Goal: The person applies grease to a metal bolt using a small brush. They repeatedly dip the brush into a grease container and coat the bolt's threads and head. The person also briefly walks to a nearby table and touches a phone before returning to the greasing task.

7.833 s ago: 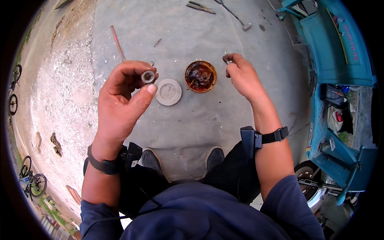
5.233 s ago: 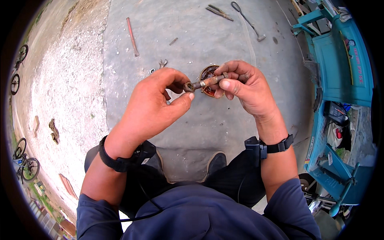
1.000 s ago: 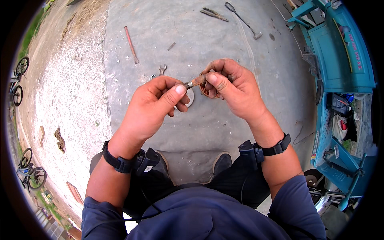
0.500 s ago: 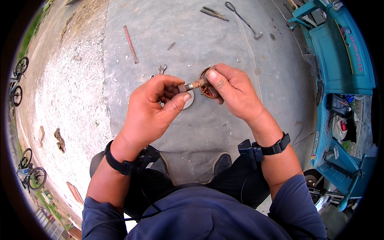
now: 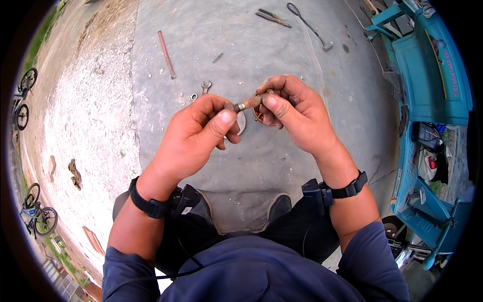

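A rusty bolt [image 5: 250, 103] with bright threads near its left end is held up between my two hands, over the ground mat. My left hand [image 5: 191, 138] pinches its threaded end with thumb and fingers, around a nut that they now mostly cover. My right hand [image 5: 307, 118] is closed on the bolt's other end, thumb on top. Beneath the right fingers shows part of a round, brownish container [image 5: 258, 117] with small rusty pieces in it. A pale round disc [image 5: 242, 124] lies partly hidden behind my left fingertips.
On the grey mat [image 5: 241, 171] lie an open-end wrench [image 5: 206, 87], a ring [image 5: 193, 96], a red rod [image 5: 165, 53], tongs [image 5: 273, 18] and a long-handled hammer-like tool [image 5: 312, 27]. A teal vehicle [image 5: 425, 75] stands at right; bicycles [image 5: 37, 216] are far left.
My left fingers have shifted over the nut, which showed before and is now mostly covered. My right fingers have moved around the bolt's end, and the hand has shifted slightly right.
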Available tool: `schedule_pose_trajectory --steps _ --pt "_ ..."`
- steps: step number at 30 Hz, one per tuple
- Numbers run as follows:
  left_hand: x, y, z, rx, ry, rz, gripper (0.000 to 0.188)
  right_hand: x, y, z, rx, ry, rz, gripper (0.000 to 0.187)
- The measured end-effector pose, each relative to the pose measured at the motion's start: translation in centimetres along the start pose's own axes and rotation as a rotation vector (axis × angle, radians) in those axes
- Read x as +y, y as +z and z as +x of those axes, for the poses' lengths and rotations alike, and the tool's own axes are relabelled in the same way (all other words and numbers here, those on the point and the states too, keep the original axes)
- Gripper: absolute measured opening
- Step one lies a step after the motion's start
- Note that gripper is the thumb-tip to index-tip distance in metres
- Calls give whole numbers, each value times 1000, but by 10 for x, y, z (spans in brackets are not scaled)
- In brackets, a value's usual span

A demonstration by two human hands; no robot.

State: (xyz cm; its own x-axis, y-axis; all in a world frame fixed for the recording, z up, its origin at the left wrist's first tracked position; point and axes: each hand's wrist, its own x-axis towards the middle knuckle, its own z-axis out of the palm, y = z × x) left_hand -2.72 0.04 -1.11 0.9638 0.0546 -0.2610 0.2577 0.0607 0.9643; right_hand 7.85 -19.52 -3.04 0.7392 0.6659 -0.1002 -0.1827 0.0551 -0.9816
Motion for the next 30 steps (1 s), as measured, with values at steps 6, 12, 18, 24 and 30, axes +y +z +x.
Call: schedule_pose_trajectory --steps 6,12,18,24,30 --pt "7 -3 1 -111 -172 -106 41 2 5 -4 15 -141 -114 19" --pt "7 -3 -2 -57 -76 74 45 -1 2 -4 -34 -209 -363 24" --pt "12 -5 -4 -121 -167 -102 37 -5 -1 -3 -55 -327 -482 27" --pt "10 -3 -6 -102 -177 -79 41 -5 2 -3 -85 -308 -526 28" --pt "6 -1 -7 -57 -95 36 34 -3 7 -3 -59 -342 -615 31"
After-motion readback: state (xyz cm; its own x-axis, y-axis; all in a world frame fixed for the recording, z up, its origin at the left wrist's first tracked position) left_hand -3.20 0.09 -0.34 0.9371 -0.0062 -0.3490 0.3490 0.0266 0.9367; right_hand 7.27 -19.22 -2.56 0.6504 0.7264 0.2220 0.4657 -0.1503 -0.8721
